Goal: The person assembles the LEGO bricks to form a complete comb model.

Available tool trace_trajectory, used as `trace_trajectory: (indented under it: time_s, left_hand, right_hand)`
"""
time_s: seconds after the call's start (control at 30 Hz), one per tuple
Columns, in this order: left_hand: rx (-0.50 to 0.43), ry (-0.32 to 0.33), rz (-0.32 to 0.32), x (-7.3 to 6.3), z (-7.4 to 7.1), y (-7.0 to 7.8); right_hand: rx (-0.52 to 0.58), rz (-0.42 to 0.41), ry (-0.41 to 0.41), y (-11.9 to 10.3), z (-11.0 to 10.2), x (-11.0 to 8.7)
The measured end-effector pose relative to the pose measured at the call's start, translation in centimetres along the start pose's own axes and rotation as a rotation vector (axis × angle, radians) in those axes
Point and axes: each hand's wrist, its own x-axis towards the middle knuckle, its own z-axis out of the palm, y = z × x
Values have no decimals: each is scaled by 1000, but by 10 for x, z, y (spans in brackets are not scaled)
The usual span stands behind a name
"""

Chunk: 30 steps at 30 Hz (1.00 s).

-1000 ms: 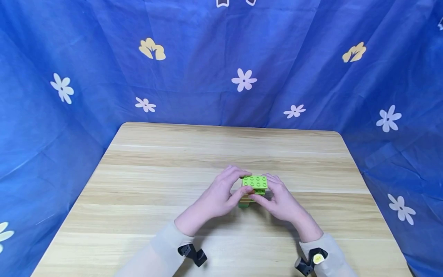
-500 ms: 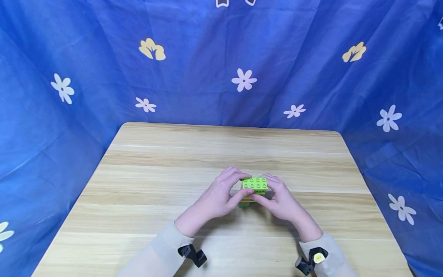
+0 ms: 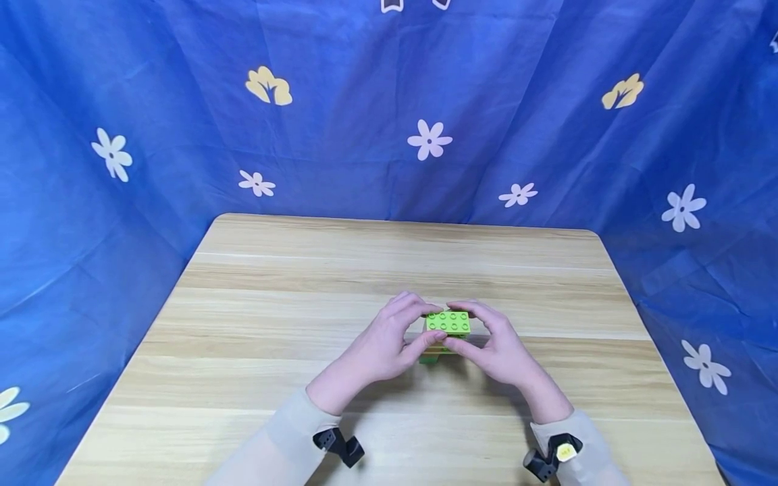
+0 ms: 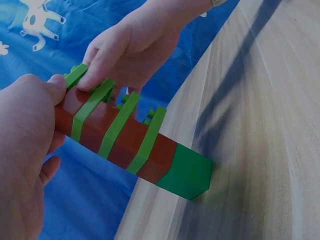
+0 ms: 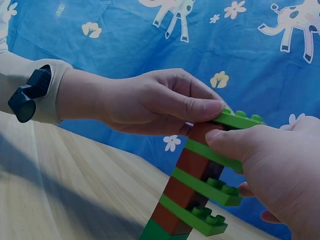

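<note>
A tower of building blocks stands upright on the table. In the left wrist view its base is a dark green brick [image 4: 189, 171], above which brown bricks [image 4: 131, 149] alternate with light green plates [image 4: 119, 125] that jut out to one side. The topmost light green plate [image 3: 448, 322] shows its studs in the head view. My left hand [image 3: 389, 341] pinches that plate's left end, thumb at the near side and fingers behind. From the right, my right hand [image 3: 501, 344] holds the tower's top between thumb and fingers; its thumb lies by the uppermost brown brick [image 5: 200, 132].
The wood-grain table [image 3: 292, 270] reaches out on all sides of the tower. Behind and beside it hangs a blue cloth [image 3: 340, 101] with flowers. Dark wrist cameras [image 3: 339, 447] sit on both sleeves.
My right hand has shifted its grip, its index finger now reaching over the top plate's far edge. The top plate looks slightly lower than a second ago. My left hand stays in place.
</note>
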Motion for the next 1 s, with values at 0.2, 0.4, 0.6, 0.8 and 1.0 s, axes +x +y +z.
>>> trace_trajectory:
  time_s: [0.2, 0.4, 0.6, 0.8, 1.0]
  left_hand:
    - [-16, -7, -26, 0, 0, 0]
    - [-10, -16, -40, 1, 0, 1]
    - [-19, -5, -35, 1, 2, 1]
    - [-45, 2, -50, 1, 3, 1]
    - [-65, 6, -64, 0, 3, 1]
  right_hand:
    - [12, -29, 5, -3, -3, 1]
    - [34, -55, 13, -2, -2, 2]
    - [52, -95, 24, -2, -2, 3]
    - [54, -95, 21, -4, -3, 3]
    - [52, -80, 15, -5, -4, 4]
